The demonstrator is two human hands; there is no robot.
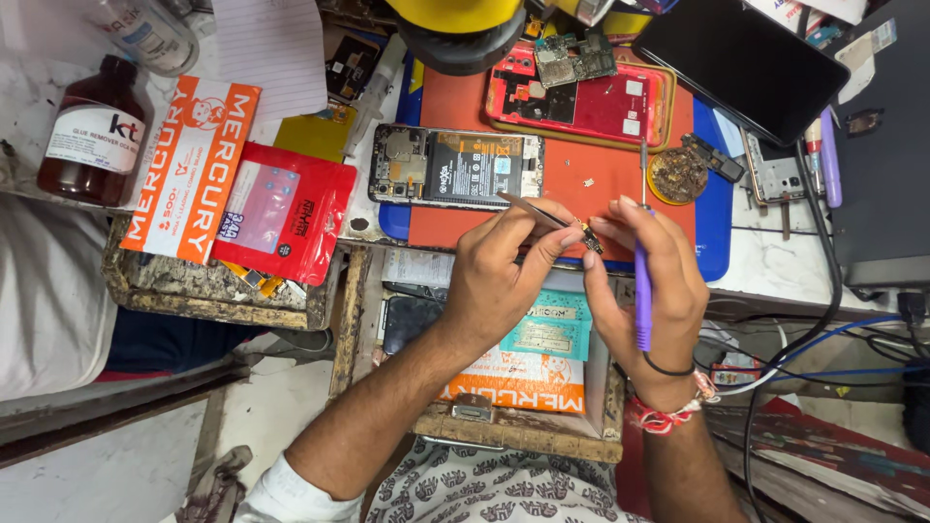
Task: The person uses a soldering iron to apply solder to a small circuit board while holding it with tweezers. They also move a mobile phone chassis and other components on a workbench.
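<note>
Fingers point(542, 242) on tweezers point(528, 209) and purple soldering iron point(641, 291) — tiny part point(588, 235) between

Both forearms reach up toward the opened phone point(455, 168); left hand point(494, 281) pinches just below it, right hand point(644, 281) curled beside, fingertips nearly meeting.

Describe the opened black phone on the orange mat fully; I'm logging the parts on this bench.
The opened black phone lies flat, lengthwise across the orange mat, back cover off. A dark battery fills its middle; a camera module and circuit boards show at its left end. Tweezers in the left hand pass its lower right corner; contact unclear.
</note>
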